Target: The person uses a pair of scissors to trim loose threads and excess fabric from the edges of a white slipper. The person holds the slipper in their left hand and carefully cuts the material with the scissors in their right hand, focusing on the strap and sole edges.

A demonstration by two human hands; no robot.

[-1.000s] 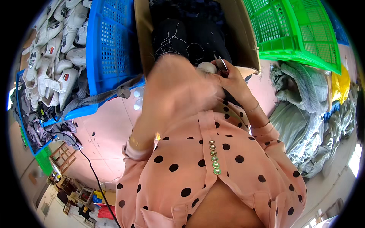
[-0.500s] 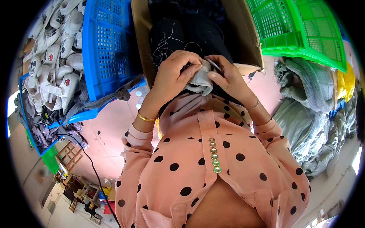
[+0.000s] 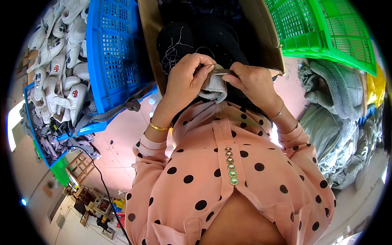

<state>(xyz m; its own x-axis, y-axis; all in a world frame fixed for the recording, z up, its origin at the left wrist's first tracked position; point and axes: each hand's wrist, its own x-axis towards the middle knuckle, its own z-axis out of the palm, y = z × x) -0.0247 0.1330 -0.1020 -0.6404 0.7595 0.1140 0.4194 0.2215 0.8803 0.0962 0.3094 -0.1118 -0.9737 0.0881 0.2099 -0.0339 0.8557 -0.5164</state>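
Note:
Over my lap, my left hand (image 3: 183, 81) is closed, thumb and fingers pinching the edge of a pale grey-white fabric shoe upper (image 3: 215, 87). The upper's curved rim hangs toward my blouse. In my closed right hand (image 3: 258, 86) is a small, flat metal blade (image 3: 222, 72), its handle hidden by the fingers. The blade points left and its tip is at the top of the upper, by my left fingertips. Loose white threads (image 3: 173, 51) lie on my dark trousers beyond the left hand.
An open cardboard box (image 3: 265, 34) surrounds my knees. On the left stand a blue crate (image 3: 118, 53) and a heap of white shoes (image 3: 73, 53). Green crates (image 3: 304, 34) are at the right, above grey cloth (image 3: 339, 90) and plastic-wrapped bundles (image 3: 330, 139). A black cable (image 3: 100, 175) runs down the left.
My right hand has turned over, knuckles now up, and the blade has swung to point left at the upper. My left hand keeps its pinch almost in place.

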